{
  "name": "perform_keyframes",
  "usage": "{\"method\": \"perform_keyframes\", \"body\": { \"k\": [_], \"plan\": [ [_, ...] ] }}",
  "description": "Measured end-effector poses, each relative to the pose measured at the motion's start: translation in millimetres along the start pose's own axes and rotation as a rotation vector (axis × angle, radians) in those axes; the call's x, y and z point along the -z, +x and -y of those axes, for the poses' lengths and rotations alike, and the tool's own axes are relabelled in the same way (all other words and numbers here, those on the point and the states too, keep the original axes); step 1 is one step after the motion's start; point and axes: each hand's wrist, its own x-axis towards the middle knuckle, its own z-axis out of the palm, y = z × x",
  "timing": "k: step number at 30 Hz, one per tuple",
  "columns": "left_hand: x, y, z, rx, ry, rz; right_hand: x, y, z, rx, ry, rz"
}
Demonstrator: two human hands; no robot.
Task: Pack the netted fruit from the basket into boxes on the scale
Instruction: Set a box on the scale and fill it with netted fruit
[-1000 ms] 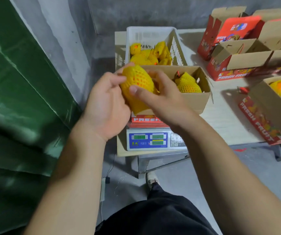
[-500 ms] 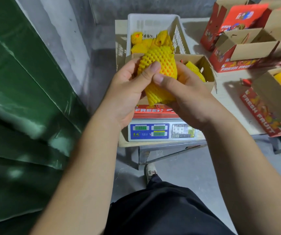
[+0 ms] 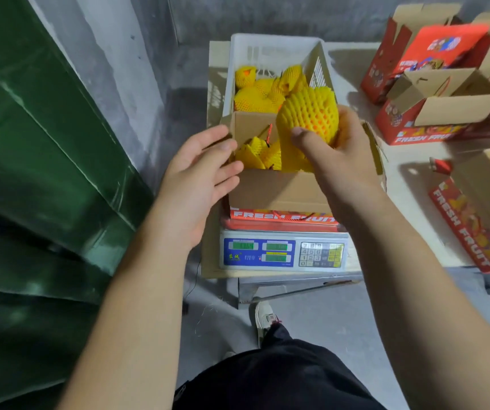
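My right hand [image 3: 341, 155] grips a fruit wrapped in yellow foam net [image 3: 312, 113], held above the right side of the open cardboard box [image 3: 279, 190]. That box stands on the electronic scale [image 3: 282, 253], and netted fruit [image 3: 260, 153] lies inside it. My left hand [image 3: 199, 170] is open, its fingers straight at the box's left wall, holding nothing. Behind the box a white plastic basket [image 3: 273, 48] holds several more netted fruits [image 3: 255, 93].
Open red "FRESH FRUIT" boxes [image 3: 445, 113] stand at the back right of the table. Another box with fruit [image 3: 486, 202] sits at the right edge. A green tarp [image 3: 30, 173] fills the left side. My shoe [image 3: 264, 318] is on the concrete floor below.
My left hand let go of the netted fruit and moved down to the box's left wall. My right hand carried the fruit to the right, over the box.
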Motion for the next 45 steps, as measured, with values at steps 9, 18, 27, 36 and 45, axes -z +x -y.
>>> {"method": "perform_keyframes", "body": {
  "k": [9,18,27,36,45],
  "plan": [
    [8.9,2.0,0.0,0.059,0.064,-0.127,-31.9,78.1,6.4,-0.038,-1.009,0.376],
    [13.0,-12.8,4.7,0.034,0.279,-0.059,-24.0,7.2,21.8,0.097,-0.747,0.337],
    [17.4,-44.5,9.6,0.001,0.336,0.028,-27.3,-50.7,23.9,0.107,-0.683,0.505],
    [23.6,-56.5,8.1,-0.028,0.336,0.04,-28.4,-62.9,23.1,0.135,-0.549,0.472],
    [-4.1,-12.6,15.5,-0.045,0.356,0.108,-13.7,-30.6,13.3,0.109,-0.471,0.363]
  ]
}}
